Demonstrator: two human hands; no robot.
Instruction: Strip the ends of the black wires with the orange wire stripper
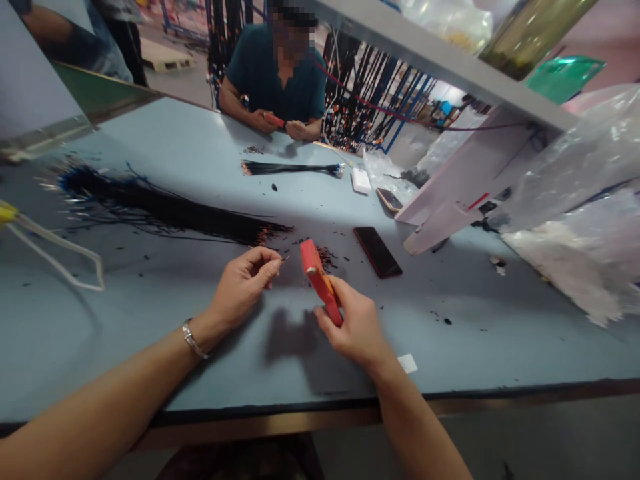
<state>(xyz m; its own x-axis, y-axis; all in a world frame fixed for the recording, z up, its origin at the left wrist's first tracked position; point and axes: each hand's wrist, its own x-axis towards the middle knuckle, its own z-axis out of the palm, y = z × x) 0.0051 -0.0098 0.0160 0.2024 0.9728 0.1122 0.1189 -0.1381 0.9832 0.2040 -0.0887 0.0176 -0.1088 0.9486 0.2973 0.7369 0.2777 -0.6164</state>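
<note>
My left hand [246, 283], with a metal bracelet at the wrist, is closed in a pinch on a thin wire [285, 259], whose tip sticks out towards the right. My right hand [356, 323] is wrapped round a red wire stripper [320, 283] with orange parts, held upright just to the right of the wire's tip and apart from it. Behind my left hand lies a thick bundle of black wires [185, 213]; its near ends are copper-coloured and its far ends blue and silvery. Small dark scraps [327, 257] are heaped behind the stripper's head.
A dark phone [377, 252] lies right of the stripper. Further back are a smaller wire bundle [293, 169], a white box [360, 181] and another phone [389, 199]. Across the table a co-worker [275, 80] holds a red tool. A shelf panel [450, 167] and plastic bags [580, 233] stand right.
</note>
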